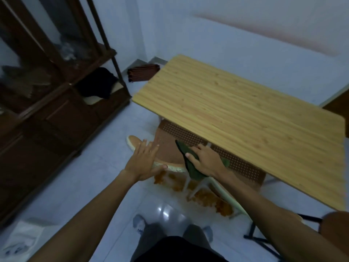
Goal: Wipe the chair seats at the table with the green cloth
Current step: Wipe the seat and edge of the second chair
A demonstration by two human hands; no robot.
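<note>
- Right hand [205, 160] pressed flat on green cloth [190, 165], pinning it to chair seat [170, 148].
- Left hand [143, 161] spread, empty, at seat edge.
- Cloth soft, light; bunches easily, so hold under palm.

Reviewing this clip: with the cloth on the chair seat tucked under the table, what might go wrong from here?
1. The right hand works the green cloth close under the wooden table edge; knuckles may hit it.
2. Much of the chair seat lies under the table, so that part may go unwiped.
3. The left hand rests open at the seat's edge; the chair may shift when pressed.
</note>
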